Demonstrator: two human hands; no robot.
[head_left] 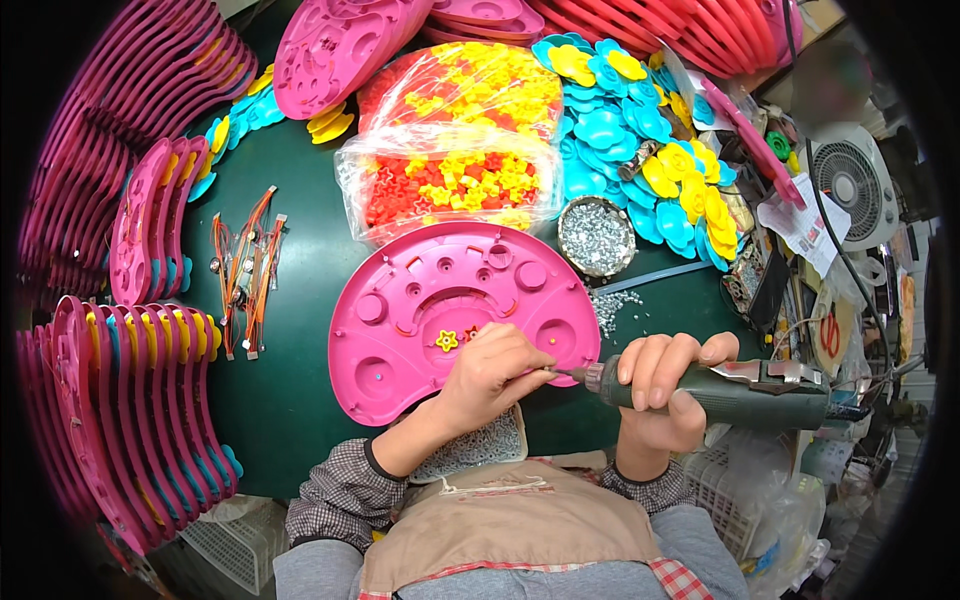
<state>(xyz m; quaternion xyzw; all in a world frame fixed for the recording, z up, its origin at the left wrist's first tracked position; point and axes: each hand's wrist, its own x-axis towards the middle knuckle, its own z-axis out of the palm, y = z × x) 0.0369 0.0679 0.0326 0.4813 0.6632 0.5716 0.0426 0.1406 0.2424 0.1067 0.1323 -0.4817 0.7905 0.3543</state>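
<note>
My right hand (660,385) is wrapped round a dark green electric screwdriver (748,402), held level with its bit pointing left. At the bit's tip, my left hand (497,368) has thumb and forefinger pinched together; what sits between them is too small to make out. Both hands are over the near right edge of a pink rounded plastic panel (400,290), which lies with its posts and hollows facing up. A yellow star-shaped piece (447,341) and a red star-shaped piece (473,334) sit near its middle, the red one partly hidden by my left hand.
Beyond the panel stand a plastic bag of red and yellow stars (460,185) and a round tin of screws (596,236). Loose screws (612,312) lie nearby. Wire bundles (246,270) and stacked pink panels (140,410) are at left; blue and yellow flower pieces (610,130) at far right.
</note>
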